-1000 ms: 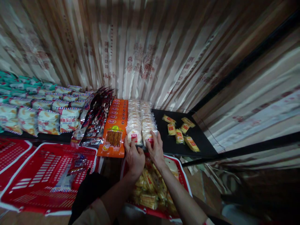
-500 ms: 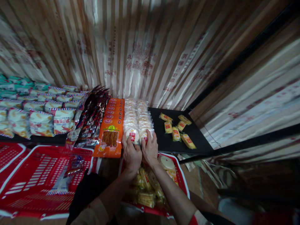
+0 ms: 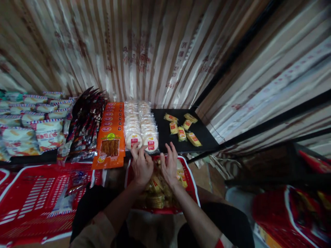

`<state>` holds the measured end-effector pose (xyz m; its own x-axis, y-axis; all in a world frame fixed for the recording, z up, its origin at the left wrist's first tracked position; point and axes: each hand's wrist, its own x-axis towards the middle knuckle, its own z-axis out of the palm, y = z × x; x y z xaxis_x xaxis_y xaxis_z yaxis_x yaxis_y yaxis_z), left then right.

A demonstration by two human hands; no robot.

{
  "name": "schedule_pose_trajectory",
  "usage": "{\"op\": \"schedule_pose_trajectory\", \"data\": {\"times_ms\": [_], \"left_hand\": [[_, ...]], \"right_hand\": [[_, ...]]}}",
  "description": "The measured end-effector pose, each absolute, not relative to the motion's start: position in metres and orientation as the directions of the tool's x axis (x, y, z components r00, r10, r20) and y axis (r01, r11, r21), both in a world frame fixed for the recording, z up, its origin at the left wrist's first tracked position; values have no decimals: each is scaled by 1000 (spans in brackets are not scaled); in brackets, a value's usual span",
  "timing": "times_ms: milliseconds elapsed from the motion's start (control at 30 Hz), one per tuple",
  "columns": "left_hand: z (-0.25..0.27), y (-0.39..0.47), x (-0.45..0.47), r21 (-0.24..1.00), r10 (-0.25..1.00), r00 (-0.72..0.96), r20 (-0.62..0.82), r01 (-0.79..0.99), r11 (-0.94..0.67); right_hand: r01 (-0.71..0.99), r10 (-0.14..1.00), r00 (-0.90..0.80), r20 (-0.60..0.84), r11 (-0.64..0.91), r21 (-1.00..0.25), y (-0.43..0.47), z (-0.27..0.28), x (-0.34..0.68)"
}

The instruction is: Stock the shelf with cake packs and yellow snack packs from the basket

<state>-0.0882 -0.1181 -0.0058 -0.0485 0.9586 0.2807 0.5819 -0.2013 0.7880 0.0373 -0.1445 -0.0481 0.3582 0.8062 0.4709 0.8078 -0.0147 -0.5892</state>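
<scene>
Two rows of clear-wrapped round white rice crackers (image 3: 134, 140) stand on the black shelf (image 3: 165, 137), red labels facing me at the front. My left hand (image 3: 142, 168) is at the front of the left row, fingers apart, its tips by the foremost packet; whether they touch it I cannot tell. Just right of the rows, my right hand (image 3: 169, 168) is raised over the basket with its fingers spread and holds nothing. Beneath both hands is a red basket (image 3: 192, 186) with a white rim, holding yellow-wrapped snack packets (image 3: 155, 199).
Small yellow packets (image 3: 182, 133) lie scattered on the shelf at right. Orange snack bags (image 3: 110, 148), dark shiny packets (image 3: 86, 127) and white snack bags (image 3: 49, 134) line up leftward. Another red basket (image 3: 38, 186) stands at lower left. A striped curtain (image 3: 144, 51) hangs behind.
My right hand has come away from the front cracker packet, back and to the right, and its fingers have spread. My left hand has loosened. The view has shifted rightward.
</scene>
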Motion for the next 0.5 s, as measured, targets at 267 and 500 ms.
{"op": "schedule_pose_trajectory", "data": {"times_ms": [267, 500], "left_hand": [[-17, -150, -58, 695, 677, 694, 246, 361, -622], [-31, -165, -46, 638, 550, 822, -150, 505, -581]], "right_hand": [[848, 842, 352, 409, -101, -521, -201, -89, 117], [887, 967, 219, 127, -144, -438, -200, -105, 137]]}}
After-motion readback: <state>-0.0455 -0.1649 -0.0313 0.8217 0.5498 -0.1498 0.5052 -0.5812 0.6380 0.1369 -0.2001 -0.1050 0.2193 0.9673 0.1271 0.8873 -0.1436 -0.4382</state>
